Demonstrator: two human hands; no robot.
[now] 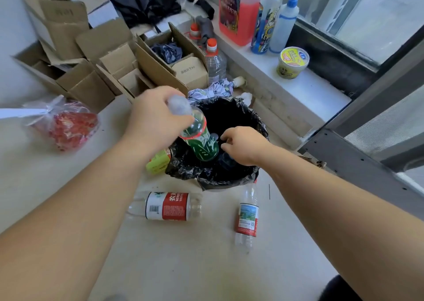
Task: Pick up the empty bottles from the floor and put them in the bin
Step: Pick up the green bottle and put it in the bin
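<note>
My left hand (153, 117) grips a clear bottle with a green label (202, 144) by its upper end and holds it tilted over the left rim of the bin (229, 179), which is lined with a black bag. Over the bin's opening hovers my right hand (243, 144), fingers loosely curled and nothing visible in them. A dark bottle (226, 160) lies inside the bin just below it. Two clear bottles lie on the floor in front of the bin: one with a red and white label (169, 206) on its side, one with a blue and red label (247, 218). A yellow-green bottle (158, 163) lies against the bin's left side.
Open cardboard boxes (91, 55) crowd the floor at the back left. A bag of red items (68, 126) lies at the left. A large capped water bottle (215, 63) stands behind the bin. The window ledge (305, 82) at the right holds a red jug, bottles and a yellow cup.
</note>
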